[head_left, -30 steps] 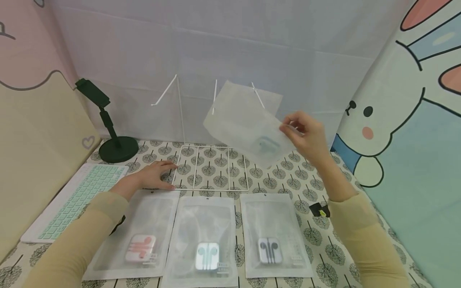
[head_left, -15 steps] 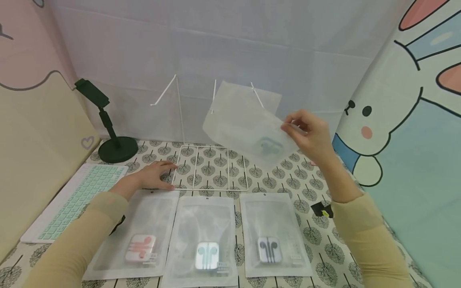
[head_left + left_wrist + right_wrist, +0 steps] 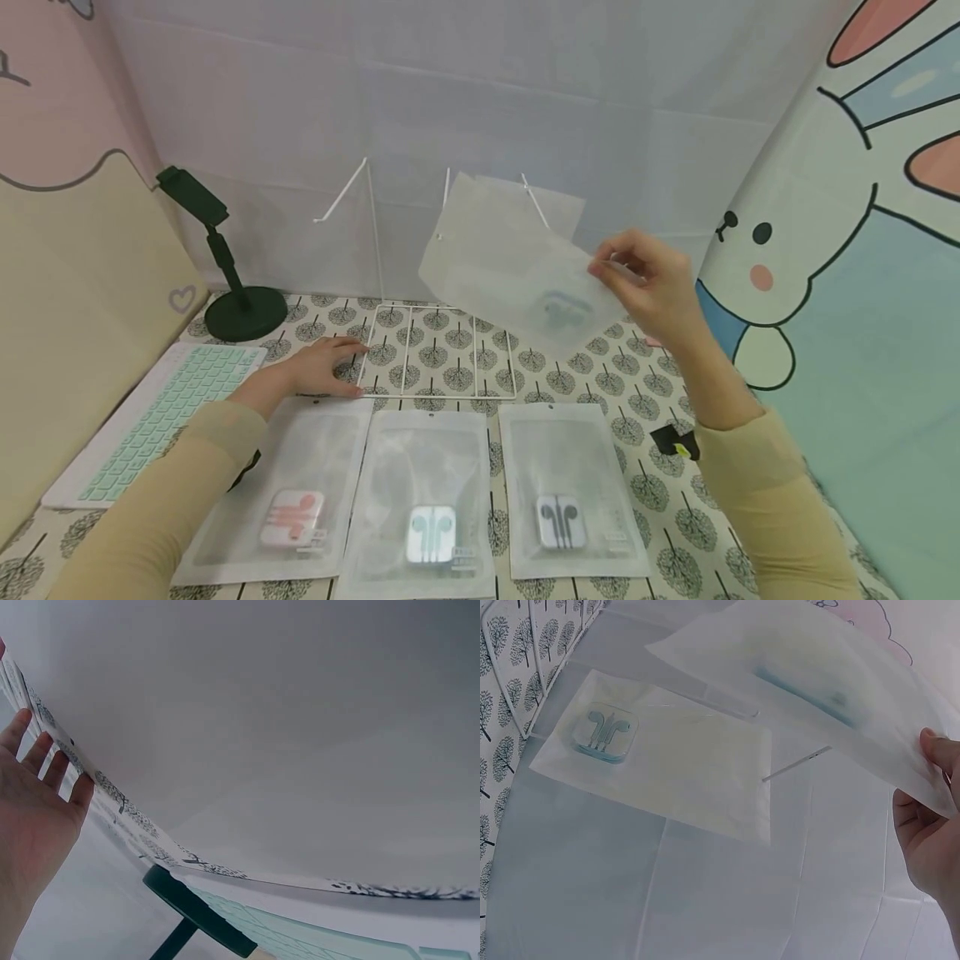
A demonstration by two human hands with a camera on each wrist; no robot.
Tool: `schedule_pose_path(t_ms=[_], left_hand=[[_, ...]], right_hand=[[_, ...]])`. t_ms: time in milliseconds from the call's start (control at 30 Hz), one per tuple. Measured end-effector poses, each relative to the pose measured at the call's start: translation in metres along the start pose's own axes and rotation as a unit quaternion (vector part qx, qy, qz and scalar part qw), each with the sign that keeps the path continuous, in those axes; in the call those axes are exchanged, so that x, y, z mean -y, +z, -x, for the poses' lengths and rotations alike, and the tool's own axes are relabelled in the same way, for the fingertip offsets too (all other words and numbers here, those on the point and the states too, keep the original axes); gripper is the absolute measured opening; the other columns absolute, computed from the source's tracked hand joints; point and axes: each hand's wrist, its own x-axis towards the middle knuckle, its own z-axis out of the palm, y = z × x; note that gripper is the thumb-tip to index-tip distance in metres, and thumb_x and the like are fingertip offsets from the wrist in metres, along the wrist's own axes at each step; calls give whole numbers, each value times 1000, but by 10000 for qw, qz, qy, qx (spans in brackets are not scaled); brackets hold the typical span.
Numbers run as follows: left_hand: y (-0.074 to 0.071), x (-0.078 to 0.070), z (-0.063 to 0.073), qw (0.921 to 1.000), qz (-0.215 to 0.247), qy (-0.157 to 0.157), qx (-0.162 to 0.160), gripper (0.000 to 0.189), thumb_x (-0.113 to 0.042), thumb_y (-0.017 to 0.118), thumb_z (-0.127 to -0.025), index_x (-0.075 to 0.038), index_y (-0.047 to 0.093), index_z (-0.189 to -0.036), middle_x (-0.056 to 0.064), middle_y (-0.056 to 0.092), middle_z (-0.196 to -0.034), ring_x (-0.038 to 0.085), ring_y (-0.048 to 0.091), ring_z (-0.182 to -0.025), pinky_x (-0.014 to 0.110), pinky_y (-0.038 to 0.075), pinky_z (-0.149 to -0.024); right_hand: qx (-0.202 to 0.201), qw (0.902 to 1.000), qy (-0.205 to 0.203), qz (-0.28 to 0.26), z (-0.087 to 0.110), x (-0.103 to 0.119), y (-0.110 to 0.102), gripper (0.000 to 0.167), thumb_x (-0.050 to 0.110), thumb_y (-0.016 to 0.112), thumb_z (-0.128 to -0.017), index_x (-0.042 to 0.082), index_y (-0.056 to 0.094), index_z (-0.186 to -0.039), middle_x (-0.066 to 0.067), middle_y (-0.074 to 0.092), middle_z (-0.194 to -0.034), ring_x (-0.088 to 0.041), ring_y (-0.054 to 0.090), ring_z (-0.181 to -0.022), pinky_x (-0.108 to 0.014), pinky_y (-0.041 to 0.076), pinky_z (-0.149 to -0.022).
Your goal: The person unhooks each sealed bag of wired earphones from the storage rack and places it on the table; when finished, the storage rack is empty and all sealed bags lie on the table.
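My right hand (image 3: 648,287) pinches the edge of a translucent zip bag (image 3: 502,258) held tilted in front of the white wire rack's hooks. Blurred teal earphones (image 3: 564,310) show through it. Behind it another bag (image 3: 697,765), with teal earphones in a clear case (image 3: 606,733), hangs on the right hook (image 3: 799,763), as the right wrist view shows. My left hand (image 3: 326,367) rests at the left side of the rack's base (image 3: 442,397), fingers spread; the left wrist view shows its fingers (image 3: 56,769) extended.
Three flat bags lie in front of the rack, holding pink earphones (image 3: 292,517), teal earphones (image 3: 431,534) and dark grey earphones (image 3: 561,522). A keyboard (image 3: 176,417) lies at the left, below a dark green stand (image 3: 246,313). The rack's left hook (image 3: 341,190) juts forward bare.
My right hand has shifted slightly right, and the held bag has tilted and sunk a little, its far corner drifting left. My left hand has stayed in place.
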Motion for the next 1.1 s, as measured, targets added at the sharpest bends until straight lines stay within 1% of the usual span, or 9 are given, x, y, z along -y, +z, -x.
schedule_pose_path(t_ms=[133, 333, 500, 733, 833, 933, 1000, 1067, 1100], left_hand=[[0, 1, 0, 10000, 0, 3, -3, 87, -59, 66, -78, -9, 39, -144, 21, 29, -149, 53, 22, -134, 71, 20, -103], [1, 2, 0, 10000, 5, -17, -4, 88, -59, 66, -78, -10, 39, -145, 21, 29, -150, 52, 22, -134, 70, 20, -104], [1, 2, 0, 10000, 38, -21, -15, 87, -59, 66, -78, -10, 38, -145, 21, 29, -150, 51, 22, -135, 70, 20, -104], [2, 2, -3, 10000, 63, -32, 5, 86, -58, 67, -79, -11, 38, -145, 21, 29, -150, 51, 22, -135, 70, 19, -104], [2, 3, -3, 10000, 60, -43, 27, 86, -59, 66, -79, -12, 38, -145, 20, 29, -150, 50, 22, -136, 69, 18, -106], [1, 3, -3, 10000, 50, -39, 17, 85, -59, 66, -79, -13, 39, -145, 20, 30, -150, 49, 23, -136, 69, 19, -105], [0, 2, -2, 10000, 27, -30, 3, 85, -60, 65, -79, -12, 39, -145, 20, 30, -150, 49, 24, -135, 70, 20, -104], [0, 2, -2, 10000, 10, -43, -5, 84, -59, 65, -79, -12, 39, -145, 21, 30, -150, 50, 24, -135, 71, 20, -103], [0, 2, -2, 10000, -11, -42, -13, 84, -60, 64, -80, -12, 39, -145, 21, 30, -150, 50, 23, -135, 72, 20, -102]], right_hand=[[-8, 9999, -34, -100, -2, 6, -3, 18, -23, 66, -71, -9, 61, -81, -15, 64, -78, -2, 62, -73, -12, 50, -65], [73, 10000, -17, -35, -1, 10, -12, 14, -20, 68, -73, -10, 62, -80, -2, 67, -82, -4, 63, -73, -13, 52, -65], [158, 9998, 20, 90, 1, 9, -23, 15, -22, 67, -72, -13, 62, -82, 3, 70, -82, -3, 66, -72, -15, 54, -65], [1, 9990, 354, 273, 13, 12, -41, 22, -24, 64, -73, -14, 62, -93, 16, 69, -87, -1, 67, -76, -13, 53, -65], [-154, 9982, 241, 521, 19, 11, -50, 27, -25, 63, -72, -13, 63, -96, 17, 68, -91, 2, 66, -78, -10, 50, -66], [-325, 9971, -32, 694, 25, 8, -59, 23, -24, 64, -72, -11, 67, -90, 11, 71, -91, 3, 64, -77, -8, 47, -65], [-378, 9969, -210, 653, 29, 6, -65, 15, -21, 63, -75, -11, 69, -85, 3, 72, -90, 1, 63, -80, -10, 47, -69], [-435, 9958, -350, 726, 35, 5, -71, 9, -13, 64, -81, -9, 72, -81, 1, 72, -89, 1, 62, -80, -10, 45, -68], [-448, 9951, -389, 791, 38, 4, -75, 10, -10, 63, -83, -8, 72, -80, 1, 72, -89, 1, 60, -79, -9, 43, -67]])
